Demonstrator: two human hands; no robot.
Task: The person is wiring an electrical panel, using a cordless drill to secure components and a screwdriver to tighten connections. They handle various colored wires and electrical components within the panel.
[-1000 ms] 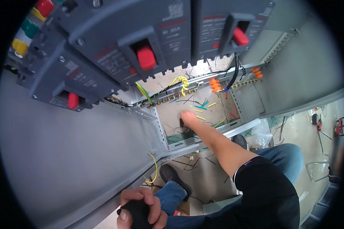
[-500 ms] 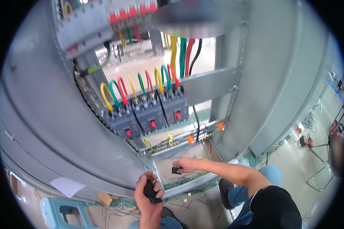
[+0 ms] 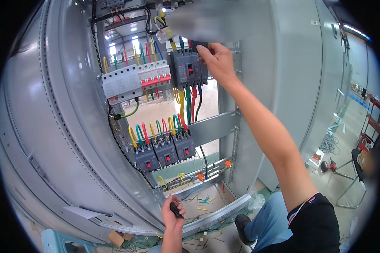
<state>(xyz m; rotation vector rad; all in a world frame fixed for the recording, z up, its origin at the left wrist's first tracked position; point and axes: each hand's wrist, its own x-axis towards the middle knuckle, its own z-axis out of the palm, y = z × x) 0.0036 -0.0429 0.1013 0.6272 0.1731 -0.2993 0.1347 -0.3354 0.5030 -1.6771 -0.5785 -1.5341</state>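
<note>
The right hand (image 3: 217, 61), previously low near the cabinet floor by the lower row of breakers (image 3: 164, 152), is now raised to the upper dark breaker (image 3: 189, 69), fingers touching its top right corner. The left hand (image 3: 172, 213) has stayed low, gripping a small dark object (image 3: 176, 209). The view has tilted upward, bringing the white modules with red levers (image 3: 135, 80) into frame.

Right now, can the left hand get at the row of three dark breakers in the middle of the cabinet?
Probably yes. The left hand is low and grips a small dark object, but nothing stands between it and the three breakers above.
</note>
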